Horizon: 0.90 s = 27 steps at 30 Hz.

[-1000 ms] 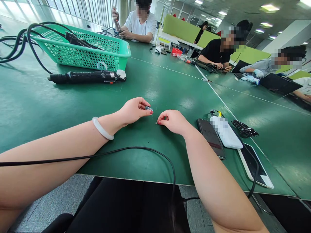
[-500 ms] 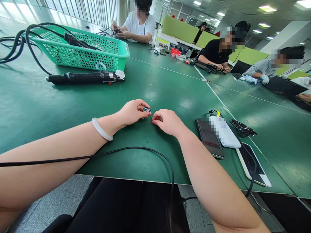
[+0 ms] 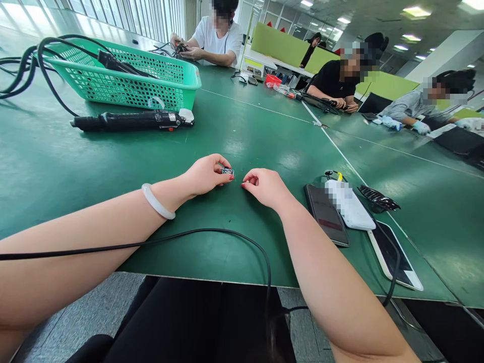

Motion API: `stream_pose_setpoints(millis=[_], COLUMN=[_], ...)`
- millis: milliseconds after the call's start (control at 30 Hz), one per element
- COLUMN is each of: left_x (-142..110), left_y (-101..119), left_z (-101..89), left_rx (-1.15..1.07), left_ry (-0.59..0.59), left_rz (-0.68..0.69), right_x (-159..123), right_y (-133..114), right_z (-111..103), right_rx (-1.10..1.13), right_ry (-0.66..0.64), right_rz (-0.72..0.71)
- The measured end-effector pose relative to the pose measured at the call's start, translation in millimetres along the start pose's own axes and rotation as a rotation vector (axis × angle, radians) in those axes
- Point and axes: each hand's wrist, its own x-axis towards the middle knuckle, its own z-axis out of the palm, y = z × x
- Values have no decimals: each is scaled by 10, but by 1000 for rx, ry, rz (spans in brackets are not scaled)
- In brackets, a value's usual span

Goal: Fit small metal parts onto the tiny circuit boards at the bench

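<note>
Between thumb and fingers, my left hand (image 3: 206,174) grips a small circuit board (image 3: 227,172) a little above the green table (image 3: 212,252). A short gap to its right, my right hand (image 3: 266,187) has its thumb and index finger pinched together, the other fingers curled. Whatever sits in that pinch is too small to name. Along the front of the table a black cable (image 3: 204,231) runs across my left forearm and drops over the edge.
A green basket (image 3: 132,96) with cables stands at the back left, an electric screwdriver (image 3: 132,121) before it. On the right lie a dark phone (image 3: 325,214), a white device (image 3: 353,209), a white phone (image 3: 397,257) and a black clip (image 3: 378,199). Several people sit across the table.
My right hand has drawn slightly right, widening the gap to the circuit board. My left hand stays nearly in place. At far right, a co-worker's gloved hands and dark laptop-like panel have shifted.
</note>
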Motion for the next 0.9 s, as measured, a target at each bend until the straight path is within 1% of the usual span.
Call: stream_pose_setpoints(millis=[100, 167, 233, 400, 633, 700, 767, 900], left_x=[-2, -6, -11, -16, -9, -8, -12, -26], left_y=[10, 21, 28, 18, 7, 7, 7, 7], left_z=[3, 3, 0, -4, 1, 2, 5, 13], left_rx=[26, 36, 38, 13, 36, 39, 36, 45], left_ry=[-7, -10, -11, -15, -11, -17, -27, -64], left_rz=[-6, -13, -15, -12, -11, -7, 0, 24], right_x=[0, 1, 2, -1, 9, 11, 5, -36], right_y=[-9, -6, 6, 57, 34, 16, -9, -114], right_z=[15, 9, -8, -56, -50, -58, -77, -110], right_rx=[-5, -22, -24, 8, -80, -104, -115, -37], right_ry=[-22, -20, -10, 19, -10, -11, 33, 203], right_rz=[-33, -81, -99, 4, 40, 31, -5, -105])
